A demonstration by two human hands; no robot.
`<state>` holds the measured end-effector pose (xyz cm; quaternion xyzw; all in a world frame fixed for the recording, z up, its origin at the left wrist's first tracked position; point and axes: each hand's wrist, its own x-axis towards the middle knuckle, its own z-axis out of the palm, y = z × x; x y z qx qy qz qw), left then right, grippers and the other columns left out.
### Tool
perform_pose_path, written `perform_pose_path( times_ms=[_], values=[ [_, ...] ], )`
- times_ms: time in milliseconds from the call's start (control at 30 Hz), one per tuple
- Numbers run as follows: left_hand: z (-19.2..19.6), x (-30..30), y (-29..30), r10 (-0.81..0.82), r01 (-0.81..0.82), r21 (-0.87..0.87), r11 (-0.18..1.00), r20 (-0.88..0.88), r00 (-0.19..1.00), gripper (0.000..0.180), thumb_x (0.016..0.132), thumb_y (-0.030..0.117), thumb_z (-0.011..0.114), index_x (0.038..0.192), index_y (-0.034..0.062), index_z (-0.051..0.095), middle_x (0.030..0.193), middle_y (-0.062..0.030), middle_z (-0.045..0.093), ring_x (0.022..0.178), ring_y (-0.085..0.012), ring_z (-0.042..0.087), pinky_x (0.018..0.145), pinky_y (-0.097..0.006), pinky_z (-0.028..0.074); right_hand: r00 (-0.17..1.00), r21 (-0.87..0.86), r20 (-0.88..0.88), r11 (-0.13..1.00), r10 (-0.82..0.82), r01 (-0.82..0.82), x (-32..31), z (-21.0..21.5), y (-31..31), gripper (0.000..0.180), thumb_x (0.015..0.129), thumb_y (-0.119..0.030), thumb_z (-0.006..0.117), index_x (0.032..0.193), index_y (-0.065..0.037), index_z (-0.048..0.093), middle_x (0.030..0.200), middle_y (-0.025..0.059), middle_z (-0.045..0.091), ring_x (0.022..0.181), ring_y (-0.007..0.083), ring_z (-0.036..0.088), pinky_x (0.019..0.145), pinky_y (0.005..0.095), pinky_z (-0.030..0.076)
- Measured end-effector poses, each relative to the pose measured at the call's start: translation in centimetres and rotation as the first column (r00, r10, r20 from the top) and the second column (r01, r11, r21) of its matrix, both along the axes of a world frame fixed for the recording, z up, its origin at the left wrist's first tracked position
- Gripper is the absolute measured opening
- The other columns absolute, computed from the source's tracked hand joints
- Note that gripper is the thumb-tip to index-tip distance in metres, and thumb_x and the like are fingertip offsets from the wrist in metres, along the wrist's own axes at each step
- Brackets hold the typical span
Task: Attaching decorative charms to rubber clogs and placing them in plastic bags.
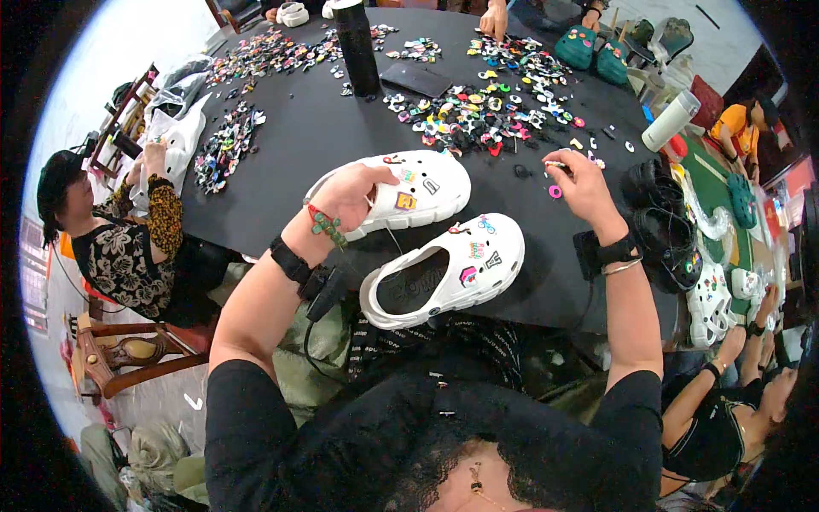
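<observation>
My left hand (351, 189) grips a white clog (448, 200), its fingers reaching inside the opening and the thumb on top. Colourful shoe charms (406, 201) are fixed in that clog's holes. Closer to me, a second white clog (508, 235) rests at the table's front edge, toe to the right, with similar charms on its upper. To the right, my right hand (584, 189) is raised above the table, thumb and forefinger pinched on a small pale shoe charm (553, 165), partly hidden by the fingers. A pink ring-shaped charm (555, 192) shows just below those fingers.
Piles of loose charms (478, 119) spread over the dark table (290, 183). A black tumbler (357, 51) and a dark phone (415, 79) stand and lie beyond the clogs. Black shoes (661, 213) are at the right. Other people sit around, one hand (493, 19) reaching into the far pile.
</observation>
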<state>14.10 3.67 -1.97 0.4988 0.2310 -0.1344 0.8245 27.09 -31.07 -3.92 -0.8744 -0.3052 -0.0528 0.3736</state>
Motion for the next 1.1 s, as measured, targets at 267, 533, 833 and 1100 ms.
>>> perform_pose_path(
  times_ms=[267, 533, 833, 1100],
  values=[
    [-1.1, -0.6, -1.9, 0.064, -0.049, -0.108, 0.993, 0.142, 0.988, 0.036, 0.084, -0.004, 0.059, 0.120, -0.0096, 0.057, 0.116, -0.0206, 0.067, 0.103, -0.0308, 0.069, 0.091, -0.041, 0.059, 0.967, 0.180, -0.200, 0.976, 0.161, -0.125, -3.2, 3.8, 2.6, 0.013, 0.091, -0.010, 0.066, 0.101, -0.002, 0.068, 0.089, 0.0091, 0.068, 0.077, 0.0176, 0.065, 0.070, 0.0312, 0.050],
    [-1.1, -0.6, -2.0, 0.013, -0.003, -0.053, 0.999, 0.196, 0.981, 0.030, 0.090, 0.002, 0.063, 0.118, -0.0074, 0.059, 0.112, -0.0173, 0.069, 0.098, -0.0263, 0.071, 0.083, -0.038, 0.061, 0.938, 0.088, -0.106, 0.942, 0.331, -0.323, -4.2, 5.3, 8.1, 0.013, 0.088, -0.006, 0.067, 0.100, 0.000, 0.068, 0.083, 0.0070, 0.067, 0.077, 0.0117, 0.062, 0.071, 0.0283, 0.050],
    [-1.1, -2.0, -2.5, -0.021, 0.048, -0.074, 0.996, 0.333, 0.943, 0.022, 0.088, 0.004, 0.067, 0.108, -0.0039, 0.067, 0.109, -0.0121, 0.071, 0.093, -0.0209, 0.071, 0.083, -0.033, 0.057, 0.933, -0.035, -0.133, 0.939, 0.335, -0.342, -3.8, 4.9, 13.3, 0.014, 0.084, -0.007, 0.071, 0.095, 0.001, 0.066, 0.078, 0.0111, 0.069, 0.071, 0.0162, 0.064, 0.068, 0.0320, 0.050],
    [-1.7, -2.7, -2.8, -0.017, 0.060, -0.118, 0.991, 0.333, 0.943, 0.025, 0.088, 0.004, 0.068, 0.113, -0.0007, 0.067, 0.110, -0.0100, 0.071, 0.095, -0.0202, 0.070, 0.083, -0.035, 0.057, 0.940, -0.187, -0.090, 0.921, 0.330, -0.341, -3.5, 4.8, 14.9, 0.019, 0.074, -0.015, 0.076, 0.083, -0.001, 0.068, 0.080, 0.0177, 0.068, 0.078, 0.0335, 0.068, 0.071, 0.0425, 0.054]
  ],
)
